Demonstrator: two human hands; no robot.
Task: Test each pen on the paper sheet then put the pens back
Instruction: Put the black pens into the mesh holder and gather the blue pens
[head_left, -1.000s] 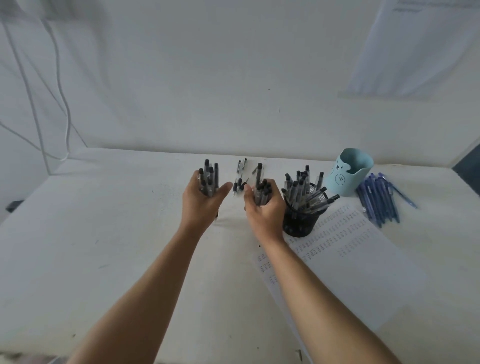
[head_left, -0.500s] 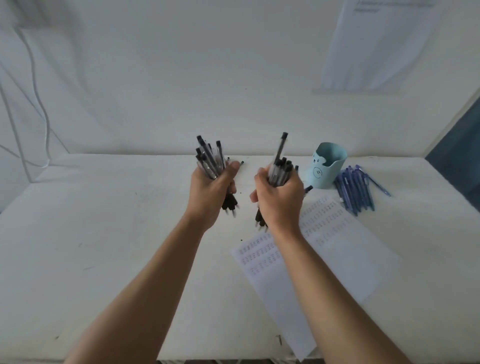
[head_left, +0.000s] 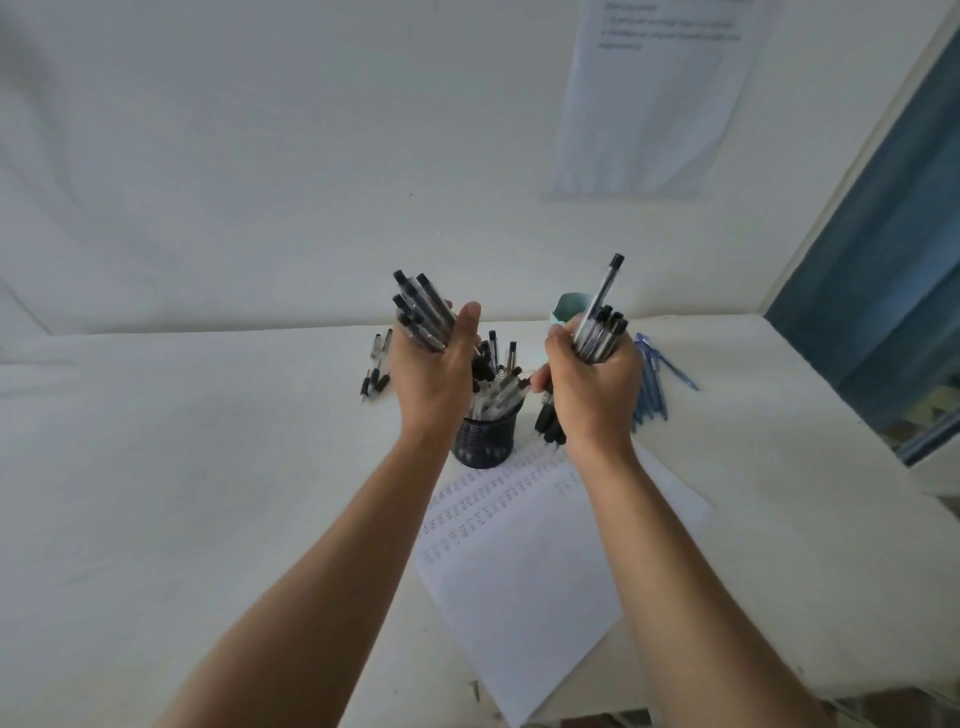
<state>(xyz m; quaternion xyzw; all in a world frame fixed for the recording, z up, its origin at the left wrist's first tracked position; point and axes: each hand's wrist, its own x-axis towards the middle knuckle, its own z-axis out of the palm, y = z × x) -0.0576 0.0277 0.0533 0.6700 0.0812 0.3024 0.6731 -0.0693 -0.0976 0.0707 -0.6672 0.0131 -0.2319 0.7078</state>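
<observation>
I judge the testing largely done, as the paper sheet (head_left: 530, 561) carries rows of marks, and the putting back is what is left: my left hand (head_left: 436, 374) is curled round a fistful of black pens (head_left: 418, 309) and my right hand (head_left: 592, 395) round another bundle (head_left: 600, 332). The black mesh cup (head_left: 485, 439) between my wrists is part full of pens. The pale blue cup (head_left: 569, 306) behind my right hand hides its inside, and blue pens (head_left: 652, 389) and a few loose black pens (head_left: 376, 369) lie on the table (head_left: 208, 467).

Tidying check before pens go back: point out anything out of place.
Black pens lie loose on the table left of the mesh cup; blue pens lie loose past the right hand, not in holders.
</observation>
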